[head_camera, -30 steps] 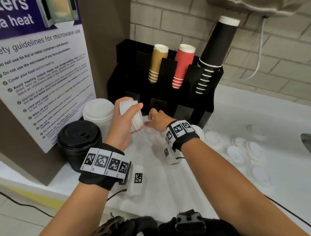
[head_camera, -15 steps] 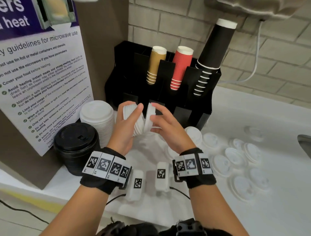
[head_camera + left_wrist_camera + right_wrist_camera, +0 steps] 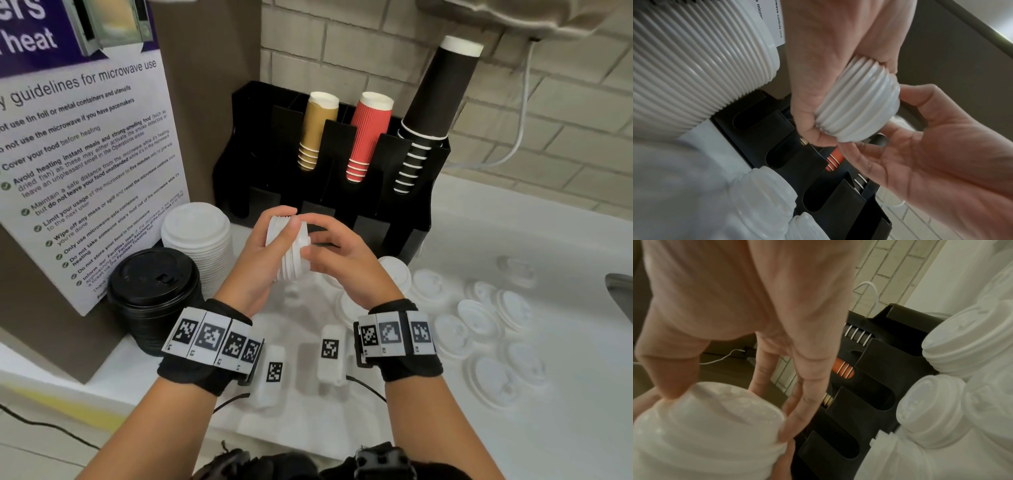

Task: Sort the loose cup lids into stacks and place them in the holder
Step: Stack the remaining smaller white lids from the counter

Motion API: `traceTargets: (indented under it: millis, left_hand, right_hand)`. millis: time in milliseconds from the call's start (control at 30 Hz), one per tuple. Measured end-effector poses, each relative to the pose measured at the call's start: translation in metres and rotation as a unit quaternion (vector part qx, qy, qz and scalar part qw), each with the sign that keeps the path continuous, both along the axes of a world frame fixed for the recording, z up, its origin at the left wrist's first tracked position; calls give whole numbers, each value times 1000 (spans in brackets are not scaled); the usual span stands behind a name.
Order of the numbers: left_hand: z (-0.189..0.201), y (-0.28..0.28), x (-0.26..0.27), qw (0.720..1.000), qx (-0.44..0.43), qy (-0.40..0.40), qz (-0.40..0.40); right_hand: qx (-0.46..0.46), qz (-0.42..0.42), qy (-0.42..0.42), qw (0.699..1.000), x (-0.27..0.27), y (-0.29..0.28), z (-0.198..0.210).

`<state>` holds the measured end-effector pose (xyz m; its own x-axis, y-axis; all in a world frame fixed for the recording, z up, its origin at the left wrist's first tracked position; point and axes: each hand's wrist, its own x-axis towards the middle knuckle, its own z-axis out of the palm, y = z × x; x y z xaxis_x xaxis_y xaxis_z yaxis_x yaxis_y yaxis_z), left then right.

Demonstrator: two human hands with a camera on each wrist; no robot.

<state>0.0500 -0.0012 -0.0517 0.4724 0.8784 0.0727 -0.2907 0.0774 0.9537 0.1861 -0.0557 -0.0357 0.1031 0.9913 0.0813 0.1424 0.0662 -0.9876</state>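
Two hands meet over the white surface, and it's a stacking moment. Near the front edge sits the squat stack of black plastic lids point(image 3: 154, 291), with a tall stack of white domed lids point(image 3: 197, 243) just behind it. Above the middle, the left hand point(image 3: 263, 260) is wrapped round a short stack of small white ribbed cup lids point(image 3: 289, 250), held on its side, fingers curled over the top and thumb beneath. The right hand point(image 3: 339, 263) caps the stack's open end, thumb and fingers bent round the outermost lid, seating it. To do this well, I'd say press square along the stack's axis, rims level, so the lid nests rather than cocks. Off toward the right edge, loose white flat lids point(image 3: 479, 325) lie scattered singly, plenty left to gather. At the back edge stands the black plastic cup-and-lid holder point(image 3: 431, 192), its front pockets dark and seemingly unfilled, awaiting this stack.
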Motion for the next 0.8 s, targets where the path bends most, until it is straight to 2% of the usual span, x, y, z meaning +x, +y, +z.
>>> traceTargets:
  millis: [333, 400, 467, 533, 633, 667, 800]
  left_hand:
    - [-2, 2, 6, 997, -32, -10, 72]
    - [-4, 6, 4, 995, -27, -5, 99]
    - [-5, 10, 2, 992, -22, -1, 124]
    - [-5, 13, 0, 991, -22, -2, 135]
    - [-4, 13, -2, 991, -20, -3, 133]
    - [-4, 12, -2, 991, -20, -5, 131]
    - [-2, 8, -1, 993, -25, -2, 115]
  right_hand:
    - [12, 18, 4, 1000, -7, 9, -3]
    - [-13, 20, -30, 999, 0, 17, -3]
    - [-55, -10, -119, 991, 11, 30, -4]
    - [-111, -16, -261, 959, 22, 45, -8]
    - [-210, 56, -451, 865, 23, 65, -21]
    - [-227, 74, -478, 846, 21, 71, -25]
    - [-260, 86, -526, 805, 14, 90, -40]
